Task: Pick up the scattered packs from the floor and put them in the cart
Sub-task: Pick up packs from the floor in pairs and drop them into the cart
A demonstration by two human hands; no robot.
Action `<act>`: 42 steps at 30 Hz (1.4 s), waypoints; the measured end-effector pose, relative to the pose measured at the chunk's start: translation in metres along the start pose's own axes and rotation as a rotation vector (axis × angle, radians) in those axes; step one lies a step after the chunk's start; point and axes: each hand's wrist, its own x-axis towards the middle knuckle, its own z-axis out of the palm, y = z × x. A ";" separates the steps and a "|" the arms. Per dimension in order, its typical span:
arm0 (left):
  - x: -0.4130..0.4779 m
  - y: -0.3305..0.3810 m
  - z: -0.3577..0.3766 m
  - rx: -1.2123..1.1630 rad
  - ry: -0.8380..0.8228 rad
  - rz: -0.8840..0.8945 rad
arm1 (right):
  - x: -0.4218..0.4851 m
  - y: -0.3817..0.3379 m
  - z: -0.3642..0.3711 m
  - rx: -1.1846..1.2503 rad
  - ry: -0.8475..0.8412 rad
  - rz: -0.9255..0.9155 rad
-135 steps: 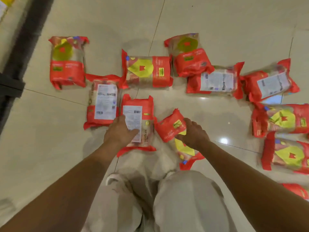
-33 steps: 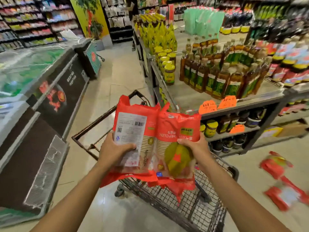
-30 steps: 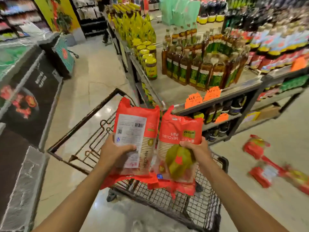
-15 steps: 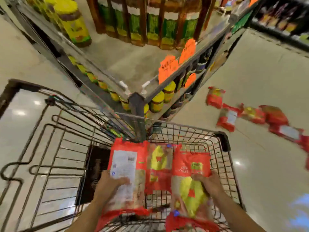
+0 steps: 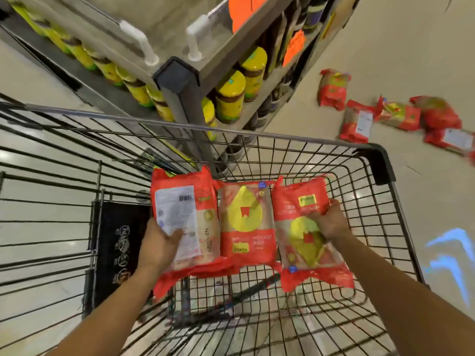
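Your left hand [image 5: 160,241] has its fingers closed on the lower edge of the label-side pack [image 5: 183,219], thumb across the white label. Your right hand [image 5: 327,219] grips the right-hand pack [image 5: 308,229] from above, fingers spread over its clear window. Both packs are low inside the cart [image 5: 376,160], flanking a middle pack [image 5: 245,222] that already lies on the wire floor. Whether the two held packs are resting on the wire yet, you cannot tell.

Handling, as a judgement: soft film bags, crinkly, probably light enough for one hand each. The film looks slick, and the frilled red end seams flop (no use as handles). Take hold across the body, where the contents give the bag some stiffness. Contents may crush, so lay them down rather than drop them.

Pose: both forearms reach forward and down over the near rim, wrists bent, palms turned toward the packs.

Remaining: several scattered packs [image 5: 357,124] lie on the floor [image 5: 411,47] to the right, well apart from the cart, beyond the corner of the shelf [image 5: 177,80] with its yellow-lidded jars [image 5: 230,98].
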 end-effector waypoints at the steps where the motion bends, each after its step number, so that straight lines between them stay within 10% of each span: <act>1: -0.002 -0.005 0.001 0.039 0.017 0.061 | -0.008 -0.001 0.001 -0.031 0.008 -0.033; 9: -0.083 0.104 -0.077 0.300 0.021 0.431 | -0.125 -0.091 -0.039 -0.331 -0.093 -0.360; 21: -0.300 0.321 -0.156 0.742 0.462 1.256 | -0.306 -0.178 -0.225 -0.595 0.550 -0.797; 42: -0.662 0.418 0.123 0.744 0.398 1.729 | -0.441 0.147 -0.545 -0.437 0.840 -0.459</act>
